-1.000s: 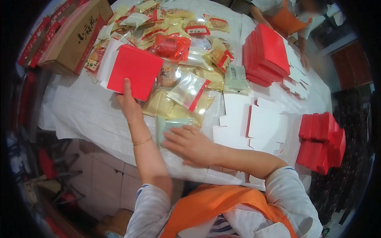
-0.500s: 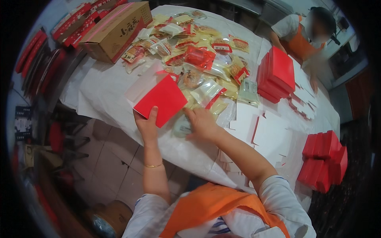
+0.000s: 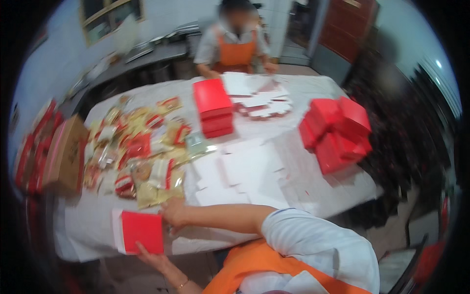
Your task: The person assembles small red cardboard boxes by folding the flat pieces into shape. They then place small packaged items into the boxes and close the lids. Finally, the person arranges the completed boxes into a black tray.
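Observation:
A red cardboard box point(image 3: 141, 232) with a white flap along its left side is held low over the near left edge of the table. My left hand point(image 3: 149, 256) grips its lower edge, thumb on the red face. Close to the box's upper right edge is my right hand point(image 3: 174, 213), its fingers bent downward and partly hidden; whether they hold anything I cannot make out. Just beyond it lies a spread of sealed food packets point(image 3: 161, 172), clear, yellow and red.
Flat white card blanks point(image 3: 252, 169) lie right of the packets. Red boxes point(image 3: 213, 104) are stacked behind them, and more red boxes point(image 3: 333, 128) sit at the right. A brown carton point(image 3: 63, 154) stands at the left. Across the table, a person in an orange apron point(image 3: 237, 53) handles white blanks.
The view has swung to the right, bringing the far side and the other person into the middle. My left hand still holds the red box, and my right hand stays beside it.

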Available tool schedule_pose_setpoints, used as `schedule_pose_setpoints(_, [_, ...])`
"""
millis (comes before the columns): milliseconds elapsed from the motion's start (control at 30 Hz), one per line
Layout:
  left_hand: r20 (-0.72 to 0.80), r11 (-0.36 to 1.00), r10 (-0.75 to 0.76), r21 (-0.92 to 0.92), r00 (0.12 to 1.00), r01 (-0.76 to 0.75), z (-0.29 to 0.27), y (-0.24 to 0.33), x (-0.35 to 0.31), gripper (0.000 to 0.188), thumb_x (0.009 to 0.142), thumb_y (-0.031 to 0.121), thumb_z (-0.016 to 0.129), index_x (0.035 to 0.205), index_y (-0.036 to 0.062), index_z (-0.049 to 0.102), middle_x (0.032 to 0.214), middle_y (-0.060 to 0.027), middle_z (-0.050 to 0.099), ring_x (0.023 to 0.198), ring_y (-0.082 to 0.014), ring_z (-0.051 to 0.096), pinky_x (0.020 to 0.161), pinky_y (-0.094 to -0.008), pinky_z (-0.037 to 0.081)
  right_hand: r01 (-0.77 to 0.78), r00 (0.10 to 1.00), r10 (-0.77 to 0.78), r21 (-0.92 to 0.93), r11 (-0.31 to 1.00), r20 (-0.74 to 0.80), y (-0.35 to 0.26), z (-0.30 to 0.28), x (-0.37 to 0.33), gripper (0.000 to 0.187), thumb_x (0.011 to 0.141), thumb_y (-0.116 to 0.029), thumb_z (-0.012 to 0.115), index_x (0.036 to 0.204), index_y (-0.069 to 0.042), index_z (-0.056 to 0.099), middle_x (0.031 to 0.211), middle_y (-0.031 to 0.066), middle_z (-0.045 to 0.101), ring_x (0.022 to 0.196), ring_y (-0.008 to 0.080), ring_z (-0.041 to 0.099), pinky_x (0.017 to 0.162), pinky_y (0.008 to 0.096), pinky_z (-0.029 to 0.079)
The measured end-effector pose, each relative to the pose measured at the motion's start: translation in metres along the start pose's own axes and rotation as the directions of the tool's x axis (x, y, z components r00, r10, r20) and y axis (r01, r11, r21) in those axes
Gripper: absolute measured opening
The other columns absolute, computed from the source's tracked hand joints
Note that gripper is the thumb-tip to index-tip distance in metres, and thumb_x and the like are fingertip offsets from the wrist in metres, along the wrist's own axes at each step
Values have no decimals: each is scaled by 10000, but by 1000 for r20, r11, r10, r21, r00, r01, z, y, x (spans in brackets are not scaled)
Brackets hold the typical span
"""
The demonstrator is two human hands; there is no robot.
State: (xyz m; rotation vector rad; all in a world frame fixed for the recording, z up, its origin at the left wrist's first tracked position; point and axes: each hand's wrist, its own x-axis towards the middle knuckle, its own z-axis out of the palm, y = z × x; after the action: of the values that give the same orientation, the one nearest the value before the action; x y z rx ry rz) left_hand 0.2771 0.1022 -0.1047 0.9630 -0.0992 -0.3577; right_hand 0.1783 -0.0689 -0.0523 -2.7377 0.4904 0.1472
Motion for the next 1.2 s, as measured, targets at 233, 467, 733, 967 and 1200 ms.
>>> schedule_pose_setpoints(233, [37, 994, -97, -42, 995, 98, 11, -2, -7, 602, 935, 309, 670, 1399, 3, 439, 1352, -168, 542, 1177, -295, 586, 985, -451, 510, 3, 1000, -3, 3, 1000, -31, 24, 6, -28, 903, 521, -495, 915, 1202, -25, 554, 1106, 186, 652, 1075, 374, 624, 933, 460, 469])
schedule_pose_setpoints(467, [82, 1000, 23, -13, 996, -22, 28, 4, -19, 580, 948, 314, 662, 1387, 3, 445, 1326, -159, 565, 1132, -279, 614, 926, -433, 549, 1, 1000, -2, 285, 959, 1, 35, 11, -66, 783, 632, -409, 875, 1248, -61, 539, 1020, 193, 686, 1014, 383, 646, 862, 466, 500])
schedule_pose_setpoints(733, [204, 994, -38, 107, 978, 16, 94, 27, -82, 464, 947, 145, 649, 1359, 3, 490, 1256, -122, 599, 1074, -237, 628, 888, -392, 562, 148, 894, 122, 541, 828, -431, 95, -89, -202, 662, 812, -154, 752, 1410, -68, 483, 1230, 190, 611, 1108, 348, 607, 945, 408, 491])
schedule_pose_setpoints(967, [686, 914, -377, 384, 623, 131, 156, 12, -192, 378, 862, 36, 714, 1190, -6, 531, 1078, -81, 654, 979, -111, 607, 858, -268, 512, 315, 744, -116, 192, 929, -659, 63, -212, -315, 507, 763, -5, 773, 1221, -54, 560, 1168, 113, 623, 1074, 283, 625, 893, 361, 505])
schedule_pose_setpoints(1200, [764, 840, -532, 532, 364, 111, 175, 5, -226, 417, 833, 55, 743, 1181, 2, 520, 1063, -82, 653, 1005, -124, 614, 870, -275, 513, 101, 917, -120, -69, 993, -380, 67, -211, -355, 394, 711, -119, 795, 1072, -107, 639, 917, 69, 622, 858, 292, 636, 717, 384, 515])
